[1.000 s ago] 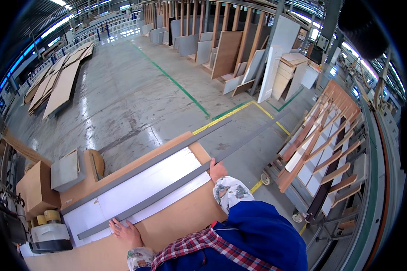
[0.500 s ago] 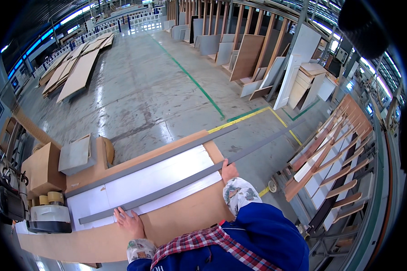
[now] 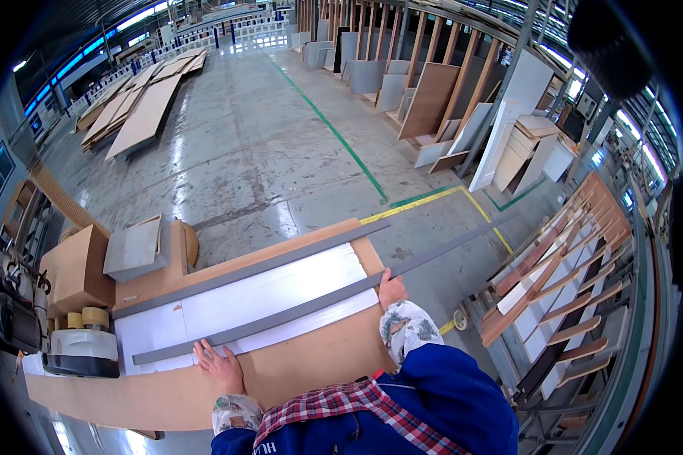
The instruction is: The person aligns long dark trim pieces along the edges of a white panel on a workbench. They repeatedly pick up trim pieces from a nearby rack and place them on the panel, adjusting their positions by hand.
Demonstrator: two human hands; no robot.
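Observation:
A long grey strip (image 3: 296,309) lies slantwise over a white panel (image 3: 273,282) on the brown-topped workbench (image 3: 303,356). Its right end juts far past the bench, out over the floor. My right hand (image 3: 391,290) grips the strip near the bench's right end, thumb on top; the fingers beneath are partly hidden. Toward the strip's left end, my left hand (image 3: 220,368) rests with fingers spread, fingertips at the near edge. A second grey strip (image 3: 250,267) runs along the panel's far side, with no hand on it.
At the bench's left stand a white-and-black machine (image 3: 81,353) with yellow rollers, a brown box (image 3: 76,265) and a grey box (image 3: 136,249). A rack of boards (image 3: 561,296) stands at right. Stacked panels (image 3: 144,98) lie on the far floor; more panels (image 3: 429,98) lean in racks.
The view has shifted slightly, so the floor and racks appear farther right and lower. Both hands keep about the same places on the near strip.

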